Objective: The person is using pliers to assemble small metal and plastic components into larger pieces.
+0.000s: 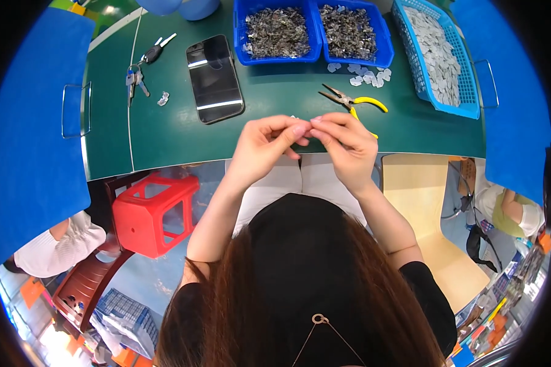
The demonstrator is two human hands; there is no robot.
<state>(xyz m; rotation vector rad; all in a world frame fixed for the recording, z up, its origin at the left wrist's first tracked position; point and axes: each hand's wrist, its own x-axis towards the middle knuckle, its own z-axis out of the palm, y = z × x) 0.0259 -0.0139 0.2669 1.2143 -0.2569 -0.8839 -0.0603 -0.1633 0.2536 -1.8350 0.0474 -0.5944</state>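
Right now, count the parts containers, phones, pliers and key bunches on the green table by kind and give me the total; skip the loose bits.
Dark blue trays: 2
Light blue basket: 1
Phone: 1
Pliers: 1 pair
Key bunch: 1
Total: 6

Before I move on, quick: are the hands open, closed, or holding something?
Left hand: pinched closed; anything held is hidden.
Right hand: pinched closed, close to the left, near yellow-handled metal pliers; can't tell what it holds, if anything.
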